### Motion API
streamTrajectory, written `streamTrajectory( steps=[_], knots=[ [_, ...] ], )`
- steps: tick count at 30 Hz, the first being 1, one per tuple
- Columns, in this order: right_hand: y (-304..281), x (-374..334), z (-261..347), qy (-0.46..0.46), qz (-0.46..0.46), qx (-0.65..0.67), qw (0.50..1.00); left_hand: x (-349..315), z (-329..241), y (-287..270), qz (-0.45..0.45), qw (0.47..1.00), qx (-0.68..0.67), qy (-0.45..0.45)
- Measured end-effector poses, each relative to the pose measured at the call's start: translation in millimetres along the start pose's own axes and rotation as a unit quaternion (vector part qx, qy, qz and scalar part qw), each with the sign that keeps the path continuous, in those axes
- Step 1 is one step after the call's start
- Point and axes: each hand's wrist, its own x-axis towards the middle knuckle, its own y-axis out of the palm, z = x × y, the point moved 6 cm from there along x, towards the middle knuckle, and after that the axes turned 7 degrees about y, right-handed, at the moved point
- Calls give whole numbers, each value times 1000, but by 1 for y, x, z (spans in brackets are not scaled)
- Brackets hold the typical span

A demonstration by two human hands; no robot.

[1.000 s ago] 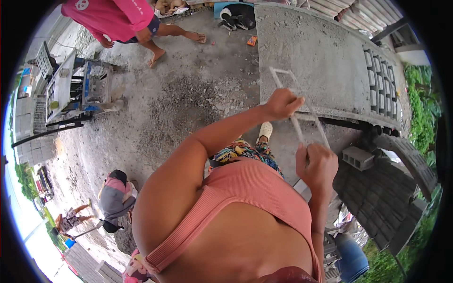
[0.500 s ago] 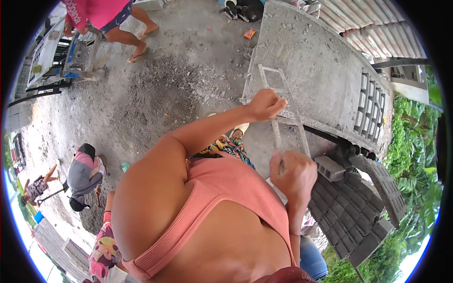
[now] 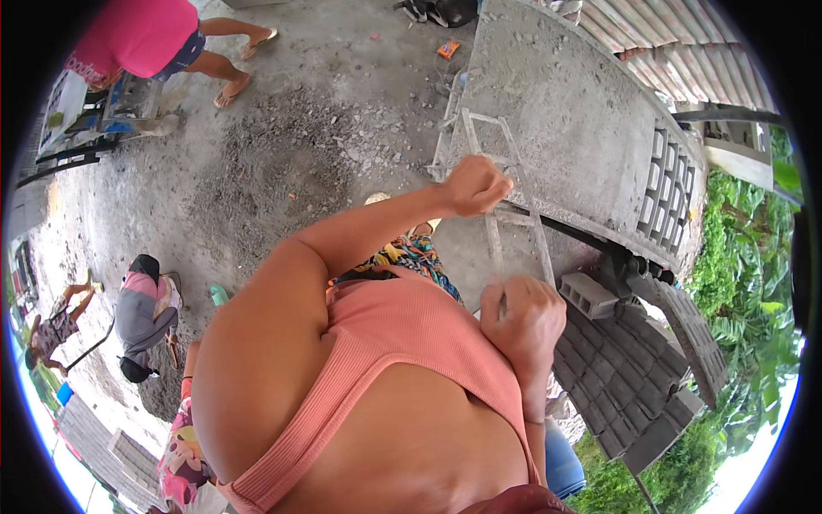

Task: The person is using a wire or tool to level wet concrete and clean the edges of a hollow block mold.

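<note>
My left hand [image 3: 478, 185] is closed in a fist, the arm reaching across in front of my chest. Behind it stands a pale, ladder-shaped frame [image 3: 533, 201] with two rails and several rungs; whether the fist touches it I cannot tell. My right hand [image 3: 524, 319] is closed too, lower and nearer my body, by the frame's near end. A small grey patch shows between its thumb and fingers, too unclear to name. Whatever either fist holds is hidden.
A grey concrete slab [image 3: 565, 111] spans the upper right, with stacked hollow blocks [image 3: 666, 188] at its edge. More blocks [image 3: 621, 368] lie right. Gravel [image 3: 274, 163] covers ground ahead. A person in pink [image 3: 141, 38] walks far left; others [image 3: 145, 313] work at left. A dog [image 3: 441, 12] lies ahead.
The view has shifted slightly. The person in pink has stepped, legs now wider apart. Both my hands stay closed, nearly the same place beside the frame.
</note>
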Motion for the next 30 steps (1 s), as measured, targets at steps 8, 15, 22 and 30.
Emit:
streamTrajectory(
  steps=[8,15,22,30],
  knots=[
    [41,40,-34,35,-101,-6,994,62,57,-8,16,998,46,29],
    [46,12,-17,38,-55,-2,998,29,41,-2,20,999,-11,49],
    [42,55,-45,84,-93,-1,992,84,68,-3,47,999,-8,10],
    [7,26,-14,41,-65,16,997,26,35,-4,-54,999,3,7]
  ],
)
